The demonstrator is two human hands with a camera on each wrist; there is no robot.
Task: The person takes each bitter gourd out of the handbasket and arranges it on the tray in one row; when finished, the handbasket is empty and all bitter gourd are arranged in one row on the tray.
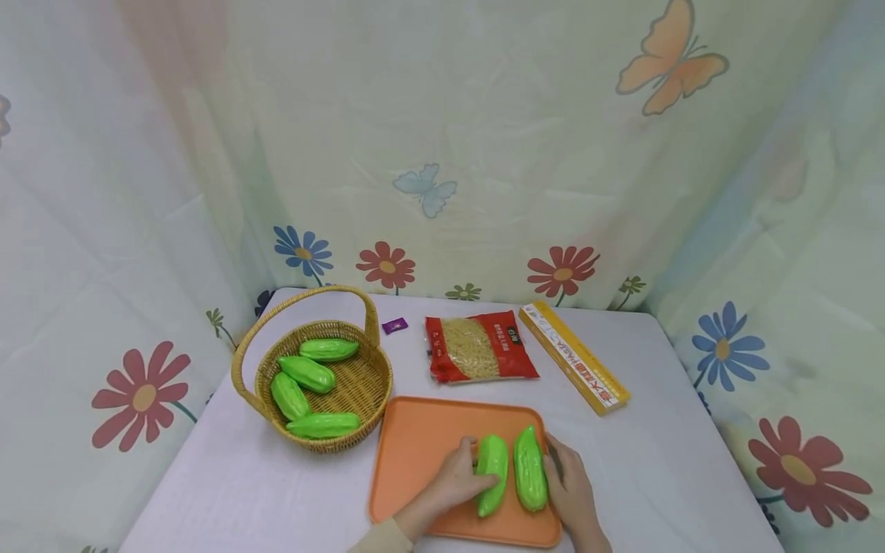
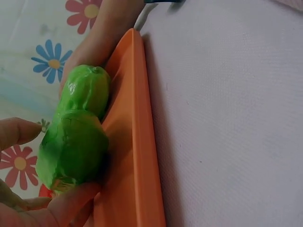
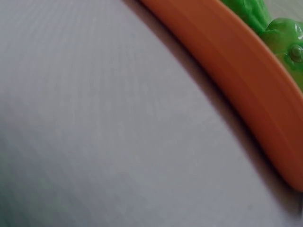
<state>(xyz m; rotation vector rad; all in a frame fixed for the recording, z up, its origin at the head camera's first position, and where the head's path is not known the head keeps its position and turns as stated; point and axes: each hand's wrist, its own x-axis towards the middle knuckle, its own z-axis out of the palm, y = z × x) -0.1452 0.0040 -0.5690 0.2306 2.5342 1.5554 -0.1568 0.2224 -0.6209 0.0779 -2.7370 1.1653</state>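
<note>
Two glossy green bitter melons lie side by side over the orange tray [image 1: 429, 430]. At the left bitter melon [image 1: 493, 468] is my left hand [image 1: 456, 478], its thumb across the near side and fingers at the left. Seen from the left wrist, that melon's stem end [image 2: 71, 151] sits between thumb and fingers. My right hand [image 1: 570, 480] rests along the right side of the other bitter melon [image 1: 529, 468], thumb and forefinger near the tray's rim. In the right wrist view only the tray edge [image 3: 227, 71] and green ends show; that hand is out of frame.
A wicker basket [image 1: 366, 384] with a tall handle holds several more bitter melons at the left. Behind the tray lie a red pasta bag [image 1: 477, 347], a small purple packet [image 1: 395, 326] and a long yellow pasta box [image 1: 574, 357]. Patterned curtains surround the table.
</note>
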